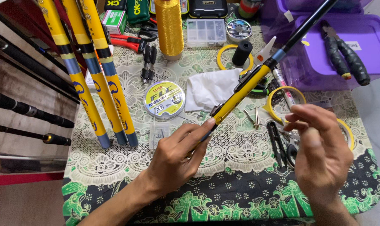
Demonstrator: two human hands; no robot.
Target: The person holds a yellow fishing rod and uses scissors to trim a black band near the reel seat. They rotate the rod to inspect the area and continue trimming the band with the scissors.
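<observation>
My left hand (179, 157) grips the butt end of a yellow and black fishing rod (242, 90), which slants up and to the right across the table toward the purple bins. My right hand (319, 146) hovers to the right of the rod with its fingers pinched together; whether it holds something thin I cannot tell. A round spool of fishing line (164, 99) and a white cloth (211, 88) lie just beyond my left hand. Small black snips (277, 142) lie between my hands.
Three yellow rods (95, 71) lean at the left, dark rods (28, 111) beside them. A gold thread cone (170, 27), clear parts box (206, 32), yellow tape rings (286, 102), black cylinder (242, 52), red-handled pliers (129, 42) and purple bin lid with black pliers (345, 52) crowd the lace-covered table (240, 196).
</observation>
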